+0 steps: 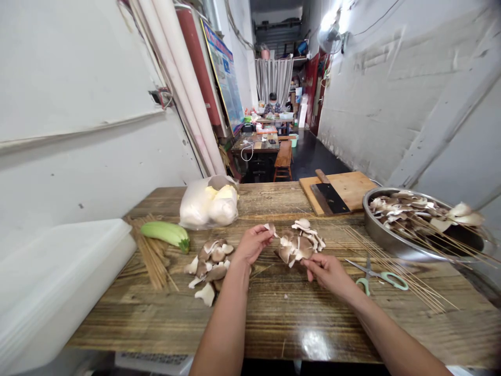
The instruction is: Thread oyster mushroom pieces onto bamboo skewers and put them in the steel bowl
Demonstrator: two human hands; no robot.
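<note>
Between the fingertips of my left hand (256,243) is a small oyster mushroom piece (271,228), raised above the table. My right hand (323,271) pinches the lower edge of an oyster mushroom cluster (296,247), brown-capped with pale gills. Behind that cluster lie more pale mushrooms (307,227). A heap of loose mushroom pieces (213,263) rests to the left, partly hidden by my left forearm. Scissors (378,275) with light green handles lie right of my right hand, close to several thin bamboo skewers (391,261).
A steel basin (370,222) of skewered mushrooms stands at right, beside a cutting board (354,185) bearing a cleaver (331,197). At left are a green-striped gourd (164,233), a skewer bundle (151,256), a plastic bag (195,206) and a white container (90,261). A person (273,106) sits far back.
</note>
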